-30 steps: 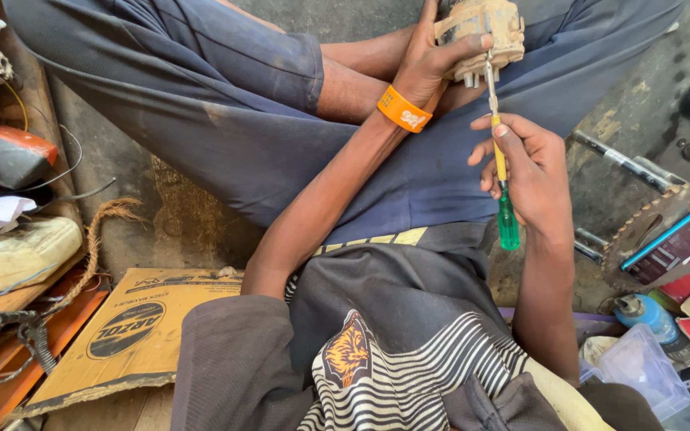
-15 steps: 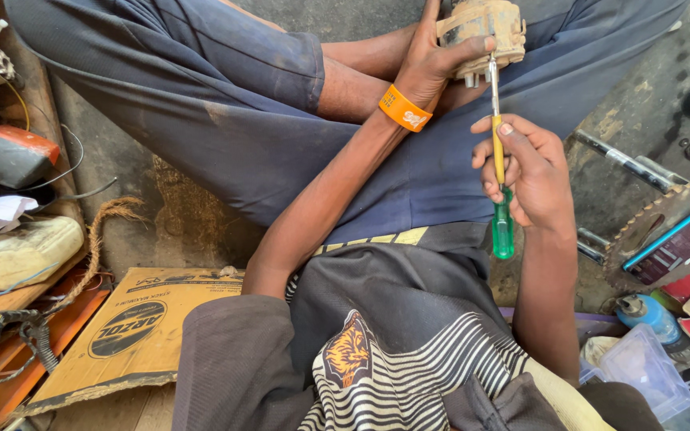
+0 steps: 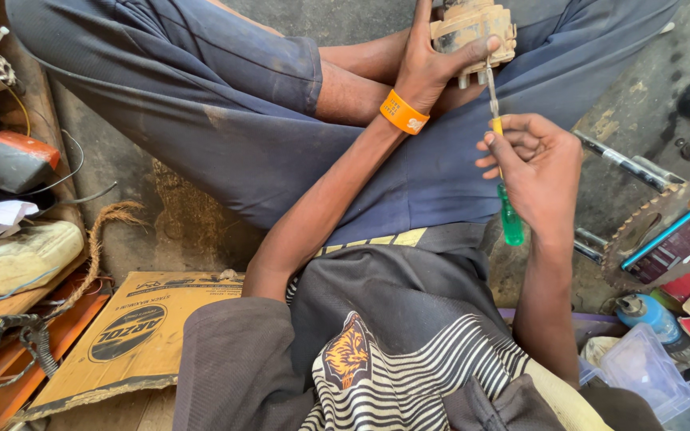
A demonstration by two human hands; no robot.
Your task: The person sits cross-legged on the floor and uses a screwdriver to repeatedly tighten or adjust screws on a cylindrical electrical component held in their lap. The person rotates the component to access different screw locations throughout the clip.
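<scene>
Metal part and one screwdriver, both hands busy

Beige metal part (image 3: 473, 30): one, held up over the person's lap, top cut off by the frame edge. Screwdriver (image 3: 501, 172): one, yellow collar, green translucent handle, thin steel shaft pointing up into the underside of the part.

Left hand (image 3: 429, 60) is wrapped around the part, thumb across its front, fingers behind and mostly hidden. Orange wristband (image 3: 402, 112) on that wrist.

Right hand (image 3: 538, 172) is closed loosely around the screwdriver, fingertips curled on the yellow collar, green handle end sticking out below the palm. Where the tip meets the part is too small to make out.

On the floor to the left: one cardboard sheet (image 3: 133, 327), one pale plastic jug (image 3: 17, 257) with a red cap, one orange-topped device (image 3: 17, 160). On the right: one blue-capped bottle (image 3: 650, 313), one clear plastic tub (image 3: 640, 371), partly cut off, and a toothed disc (image 3: 648, 231) half hidden under a blue rod (image 3: 676, 226).
</scene>
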